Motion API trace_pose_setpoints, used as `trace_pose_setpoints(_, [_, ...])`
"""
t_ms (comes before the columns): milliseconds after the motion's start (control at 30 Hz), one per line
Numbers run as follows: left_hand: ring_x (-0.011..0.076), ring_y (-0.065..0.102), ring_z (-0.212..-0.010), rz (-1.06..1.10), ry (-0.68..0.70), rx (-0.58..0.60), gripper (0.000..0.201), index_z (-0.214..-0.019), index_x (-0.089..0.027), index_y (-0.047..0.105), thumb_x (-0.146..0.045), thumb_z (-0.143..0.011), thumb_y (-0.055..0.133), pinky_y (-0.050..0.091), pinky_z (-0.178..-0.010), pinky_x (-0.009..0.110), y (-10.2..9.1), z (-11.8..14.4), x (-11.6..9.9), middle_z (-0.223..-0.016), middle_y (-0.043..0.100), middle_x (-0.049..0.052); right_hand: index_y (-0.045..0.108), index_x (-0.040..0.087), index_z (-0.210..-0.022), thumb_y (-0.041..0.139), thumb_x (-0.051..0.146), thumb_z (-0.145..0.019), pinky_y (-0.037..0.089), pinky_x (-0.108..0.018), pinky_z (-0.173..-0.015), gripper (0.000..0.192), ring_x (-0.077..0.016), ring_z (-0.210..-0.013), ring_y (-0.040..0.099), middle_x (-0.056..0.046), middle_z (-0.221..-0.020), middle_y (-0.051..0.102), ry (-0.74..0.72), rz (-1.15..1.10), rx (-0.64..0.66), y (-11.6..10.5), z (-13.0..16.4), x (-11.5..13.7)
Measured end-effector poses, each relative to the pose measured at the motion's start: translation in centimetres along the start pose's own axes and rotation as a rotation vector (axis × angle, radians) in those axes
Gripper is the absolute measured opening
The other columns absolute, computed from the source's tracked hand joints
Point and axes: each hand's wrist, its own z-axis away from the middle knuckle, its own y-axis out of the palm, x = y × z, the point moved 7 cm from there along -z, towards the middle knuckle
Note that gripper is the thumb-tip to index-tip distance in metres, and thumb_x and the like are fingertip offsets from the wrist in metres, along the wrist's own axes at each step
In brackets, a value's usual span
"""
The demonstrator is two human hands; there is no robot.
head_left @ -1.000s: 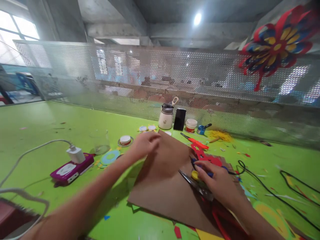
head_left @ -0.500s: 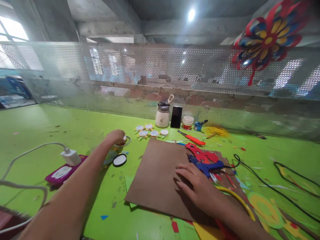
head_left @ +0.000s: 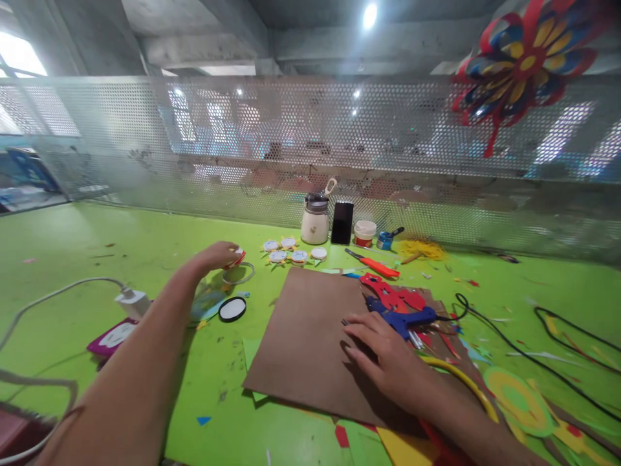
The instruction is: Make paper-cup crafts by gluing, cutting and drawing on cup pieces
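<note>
My left hand (head_left: 218, 254) reaches out over the left part of the table, its fingers closed on a small red-and-white round piece (head_left: 237, 258). Just below that hand lies a clear ring (head_left: 239, 273), and nearer to me is a black-rimmed white disc (head_left: 232, 309). On a brown cardboard sheet (head_left: 305, 323) rests my right hand (head_left: 378, 353), fingers stretched out and holding nothing. Beside its fingertips are a blue glue gun (head_left: 405, 320) and a red cut-out shape (head_left: 388, 292).
Several small white discs (head_left: 299, 257) with paper points lie beyond the cardboard. Behind them stand a white bottle (head_left: 315, 223), a phone (head_left: 342, 223) and a tub (head_left: 365, 233). Orange-handled scissors (head_left: 381, 267), a black cord (head_left: 514, 346) and a purple power strip (head_left: 114, 338) also lie about.
My left hand has shifted slightly left and up, and the red-and-white piece in its fingers shows more. The right hand stays on the cardboard.
</note>
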Motion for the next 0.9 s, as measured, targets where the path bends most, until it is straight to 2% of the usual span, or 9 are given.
trace_pose_setpoints(400, [0.0268, 0.065, -0.110, -0.182, -0.022, 0.171, 0.038, -0.128, -0.018, 0.060, -0.034, -0.094, 0.065, 0.057, -0.089, 0.046, 2.1, -0.6, -0.4, -0.130, 0.062, 0.010, 0.067, 0.016, -0.117, 0.059, 0.018, -0.095, 0.050, -0.050, -0.106, 0.024, -0.0286, -0.122, 0.059, -0.016, -0.129, 0.063, -0.013, 0.007, -0.015, 0.4, 0.0, -0.5])
trace_pose_setpoints(633, [0.0264, 0.065, -0.109, -0.203, -0.044, 0.204, 0.038, -0.128, -0.018, 0.060, -0.034, -0.094, 0.065, 0.057, -0.089, 0.046, 3.1, 0.0, -0.8, -0.130, 0.062, 0.010, 0.065, 0.016, -0.124, 0.058, 0.017, -0.095, 0.047, -0.050, -0.110, 0.031, -0.0293, -0.127, 0.056, -0.016, -0.135, 0.062, 0.008, 0.018, 0.064, 0.9, 0.1, -0.5])
trace_pose_setpoints(767, [0.0255, 0.065, -0.108, -0.172, -0.048, 0.132, 0.037, -0.128, -0.018, 0.060, -0.035, -0.095, 0.064, 0.057, -0.089, 0.046, 1.6, 0.1, -1.3, -0.129, 0.063, 0.011, 0.065, 0.016, -0.124, 0.059, 0.017, -0.093, 0.047, -0.053, -0.109, 0.031, -0.0315, -0.127, 0.056, -0.016, -0.136, 0.062, 0.024, 0.027, 0.130, 1.2, 0.0, 0.0])
trace_pose_setpoints(833, [0.0251, 0.065, -0.107, -0.153, -0.046, 0.056, 0.037, -0.128, -0.017, 0.060, -0.035, -0.096, 0.063, 0.057, -0.089, 0.047, -0.3, 0.1, -2.1, -0.128, 0.063, 0.011, 0.066, 0.016, -0.122, 0.060, 0.017, -0.093, 0.048, -0.053, -0.107, 0.030, -0.0317, -0.126, 0.057, -0.016, -0.135, 0.062, 0.030, 0.022, 0.141, 1.1, -0.1, 0.4])
trace_pose_setpoints(900, [0.0252, 0.065, -0.107, -0.128, -0.028, -0.045, 0.036, -0.127, -0.017, 0.060, -0.035, -0.096, 0.063, 0.057, -0.089, 0.047, -2.6, 0.5, -3.8, -0.128, 0.063, 0.011, 0.066, 0.016, -0.122, 0.059, 0.017, -0.093, 0.049, -0.052, -0.106, 0.029, -0.0309, -0.123, 0.058, -0.015, -0.133, 0.063, 0.034, 0.011, 0.132, 1.0, -0.2, 0.6])
